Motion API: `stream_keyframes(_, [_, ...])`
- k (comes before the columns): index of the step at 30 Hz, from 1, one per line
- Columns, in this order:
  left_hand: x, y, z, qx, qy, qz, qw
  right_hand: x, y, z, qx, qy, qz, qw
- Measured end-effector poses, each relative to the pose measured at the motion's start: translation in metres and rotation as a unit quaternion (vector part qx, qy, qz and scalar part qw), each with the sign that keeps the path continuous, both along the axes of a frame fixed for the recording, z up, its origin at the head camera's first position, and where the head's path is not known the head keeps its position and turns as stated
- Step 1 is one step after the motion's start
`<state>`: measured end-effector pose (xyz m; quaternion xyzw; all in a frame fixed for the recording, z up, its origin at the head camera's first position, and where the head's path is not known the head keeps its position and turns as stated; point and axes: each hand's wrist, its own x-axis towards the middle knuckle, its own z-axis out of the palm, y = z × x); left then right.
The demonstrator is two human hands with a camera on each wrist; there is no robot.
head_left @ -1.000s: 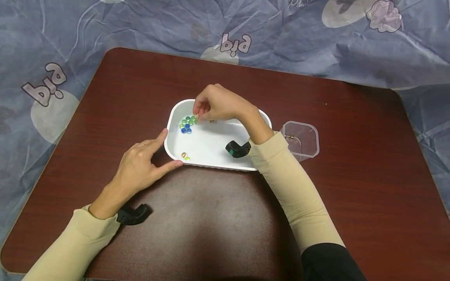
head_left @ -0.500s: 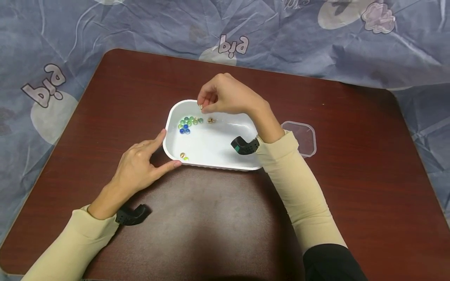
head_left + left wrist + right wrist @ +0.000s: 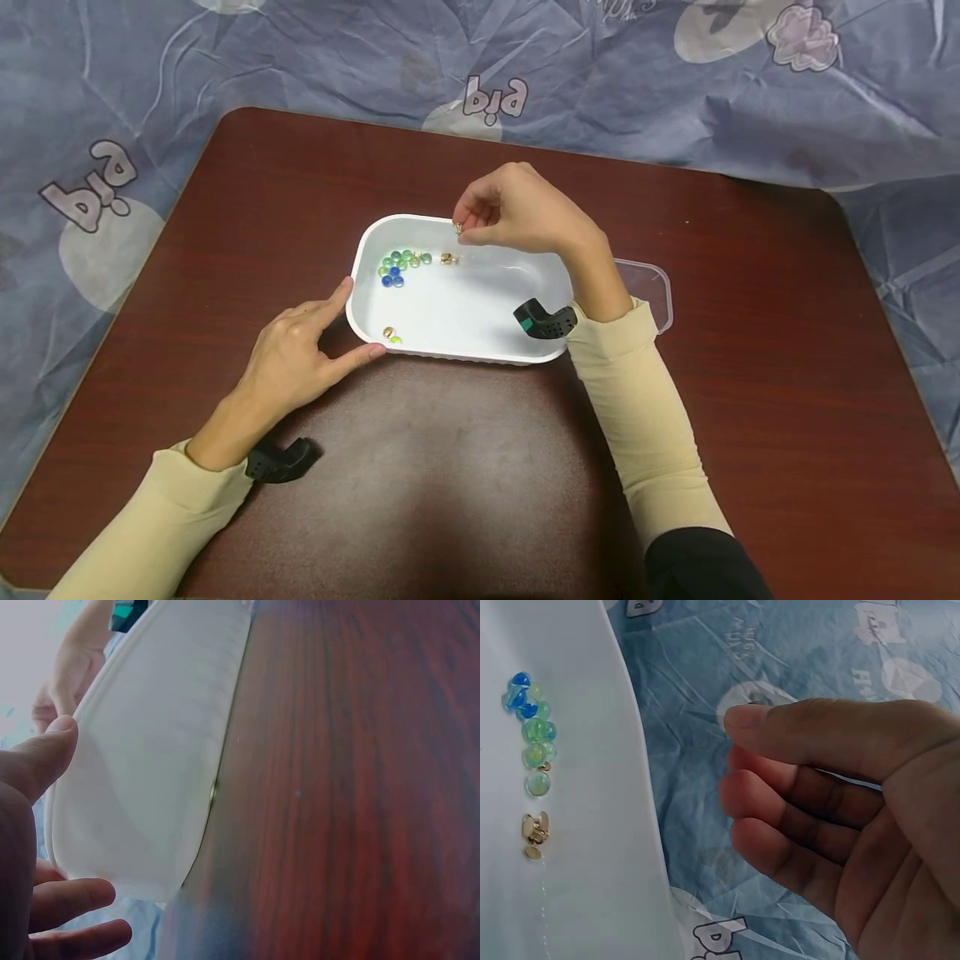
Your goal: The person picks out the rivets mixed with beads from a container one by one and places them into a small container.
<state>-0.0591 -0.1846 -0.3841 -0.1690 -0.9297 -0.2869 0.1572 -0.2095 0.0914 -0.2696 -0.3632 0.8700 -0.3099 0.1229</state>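
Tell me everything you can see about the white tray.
The white tray is shallow, oblong and open-topped, with rounded corners, a smooth rim and faint ribbing on its near outer wall; it looks like glossy plastic. It sits upright on the reddish-brown table. Inside lie blue and green marbles, mostly towards its left end, and small gold-coloured pieces. The left hand touches its near-left corner, thumb at the near rim. The right arm hides part of its right end.
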Motion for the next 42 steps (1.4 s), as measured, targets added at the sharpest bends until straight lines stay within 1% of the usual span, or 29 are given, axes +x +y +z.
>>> stream_keyframes(7, [-0.001, 0.001, -0.001, 0.002, 0.006, -0.001, 1.0, 0.007, 0.019, 0.001, -0.023, 0.002, -0.03, 0.999])
stream_keyframes(11, [-0.001, 0.001, -0.003, 0.005, 0.009, -0.003, 0.9999, 0.011, 0.029, 0.0, -0.024, -0.001, -0.047, 0.999])
stream_keyframes(15, [-0.001, 0.001, -0.004, 0.008, 0.014, -0.002, 0.9999, 0.011, 0.034, -0.002, -0.026, 0.001, -0.044, 0.999])
stream_keyframes(19, [0.0, 0.001, -0.005, 0.01, 0.018, -0.002, 0.9998, 0.011, 0.04, -0.001, -0.031, 0.012, -0.042, 0.999])
stream_keyframes(25, [0.0, 0.002, -0.005, 0.011, 0.023, -0.006, 0.9997, 0.011, 0.051, -0.001, -0.037, 0.015, -0.053, 0.998])
stream_keyframes(28, [-0.001, 0.002, -0.005, 0.011, 0.025, -0.007, 0.9996, 0.011, 0.057, 0.0, -0.046, 0.018, -0.065, 0.997])
stream_keyframes(32, [-0.001, 0.002, -0.004, 0.011, 0.022, -0.008, 0.9997, 0.012, 0.066, 0.001, -0.056, 0.023, -0.081, 0.995])
stream_keyframes(38, [0.0, 0.001, -0.003, 0.006, 0.016, -0.006, 0.9998, 0.012, 0.075, 0.001, -0.062, 0.027, -0.081, 0.994])
stream_keyframes(42, [0.001, 0.001, -0.003, 0.004, 0.012, -0.006, 0.9999, 0.012, 0.081, 0.001, -0.056, 0.031, -0.093, 0.994])
